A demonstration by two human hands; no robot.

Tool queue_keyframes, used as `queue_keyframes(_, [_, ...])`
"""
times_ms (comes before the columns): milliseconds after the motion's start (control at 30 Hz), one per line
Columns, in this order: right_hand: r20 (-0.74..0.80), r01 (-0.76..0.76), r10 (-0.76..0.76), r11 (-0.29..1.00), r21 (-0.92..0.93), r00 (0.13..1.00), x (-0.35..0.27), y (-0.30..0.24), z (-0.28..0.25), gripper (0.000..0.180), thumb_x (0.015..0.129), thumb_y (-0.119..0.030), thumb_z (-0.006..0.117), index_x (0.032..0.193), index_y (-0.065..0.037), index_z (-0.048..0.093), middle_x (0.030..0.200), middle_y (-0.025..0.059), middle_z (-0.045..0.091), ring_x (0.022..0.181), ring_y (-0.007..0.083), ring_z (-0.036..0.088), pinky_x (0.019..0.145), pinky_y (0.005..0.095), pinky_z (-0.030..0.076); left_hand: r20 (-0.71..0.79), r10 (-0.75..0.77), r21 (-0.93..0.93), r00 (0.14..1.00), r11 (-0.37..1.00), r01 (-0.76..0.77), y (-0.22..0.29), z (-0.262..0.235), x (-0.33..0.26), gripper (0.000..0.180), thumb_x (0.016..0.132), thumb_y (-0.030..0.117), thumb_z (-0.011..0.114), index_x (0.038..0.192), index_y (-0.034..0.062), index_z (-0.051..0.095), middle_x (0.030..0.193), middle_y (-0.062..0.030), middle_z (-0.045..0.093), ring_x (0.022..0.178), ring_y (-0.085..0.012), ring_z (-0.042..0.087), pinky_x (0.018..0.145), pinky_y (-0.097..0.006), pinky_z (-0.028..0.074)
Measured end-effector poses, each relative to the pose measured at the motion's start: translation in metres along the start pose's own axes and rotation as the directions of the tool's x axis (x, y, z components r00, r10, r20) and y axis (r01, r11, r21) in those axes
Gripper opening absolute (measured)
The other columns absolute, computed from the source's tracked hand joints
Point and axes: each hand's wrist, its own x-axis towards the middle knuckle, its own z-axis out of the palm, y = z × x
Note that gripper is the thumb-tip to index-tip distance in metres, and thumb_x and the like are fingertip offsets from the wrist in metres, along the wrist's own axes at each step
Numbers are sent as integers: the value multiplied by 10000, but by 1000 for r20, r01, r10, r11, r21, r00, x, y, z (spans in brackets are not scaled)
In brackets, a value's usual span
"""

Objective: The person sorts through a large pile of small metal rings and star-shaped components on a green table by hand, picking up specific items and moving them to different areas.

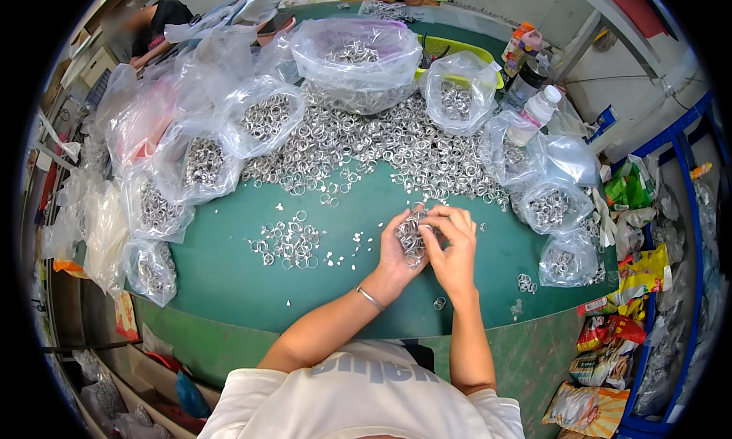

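Note:
My left hand (393, 254) is cupped around a handful of silver metal rings (412, 241) above the green table (229, 279). My right hand (455, 250) meets it from the right, thumb and fingers pinched at the rings' edge; whether one ring sits between those fingertips is hard to make out. A big heap of similar rings (343, 138) spreads beyond both hands. To their left lies a smaller cluster of rings (293, 243), with small pale metal bits (356, 248) scattered beside it. One small group of rings (439, 303) rests close to my right wrist.
Clear plastic bags of rings line the left (204, 165) and right (550, 209) of the heap. A bag-lined basin (357, 62) stands behind it. Bottles (543, 104) and a yellow-green basket (465, 49) are at the back right. A blue rack (682, 145) stands right; two other people are farther off.

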Motion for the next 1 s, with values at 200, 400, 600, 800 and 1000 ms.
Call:
queue_keyframes(200, [-117, -222, 390, 717, 661, 913, 5, 4, 14, 93, 847, -4, 585, 929, 25, 618, 887, 70, 629, 794, 134, 563, 730, 262, 463, 14, -36, -62, 999, 997, 37, -3, -7, 8, 223, 873, 232, 499, 998, 63, 572, 1051, -137, 591, 992, -275, 574, 928, -457, 448])
queue_keyframes(400, [206, -364, 633, 128, 923, 746, -30, 35, -30, 143, 904, -31, 497, 1029, 23, 541, 803, 64, 562, 675, 131, 529, 627, 232, 435, -74, -10, -244, 997, 970, -9, 12, 0, 2, 189, 834, 164, 555, 956, 20, 570, 1014, -153, 575, 1007, -275, 549, 883, -417, 470])
queue_keyframes(600, [89, -582, 575, 801, 140, 813, -91, 38, -44, 185, 808, -61, 636, 973, -9, 571, 777, 24, 436, 605, 110, 397, 561, 242, 365, -14, -31, -283, 999, 959, 26, 26, -6, -1, 191, 844, 178, 542, 961, 29, 565, 990, -138, 553, 963, -259, 540, 822, -379, 484])
queue_keyframes(800, [296, -318, 360, 931, -182, 885, -124, 22, -52, 351, 707, -139, 730, 995, -38, 557, 853, 99, 477, 721, 250, 475, 671, 336, 397, -47, 8, -273, 999, 962, -20, 35, -5, -12, 169, 838, 149, 537, 941, 19, 571, 964, -123, 551, 959, -237, 536, 810, -363, 491])
queue_keyframes(1000, [311, -161, 258, 939, -304, 915, -131, 26, -41, 276, 748, -146, 678, 966, -31, 555, 870, 115, 520, 806, 300, 500, 702, 374, 373, -65, 23, -244, 998, 969, -39, 41, -13, -14, 165, 842, 149, 531, 942, 23, 568, 956, -124, 542, 945, -239, 530, 794, -357, 493])
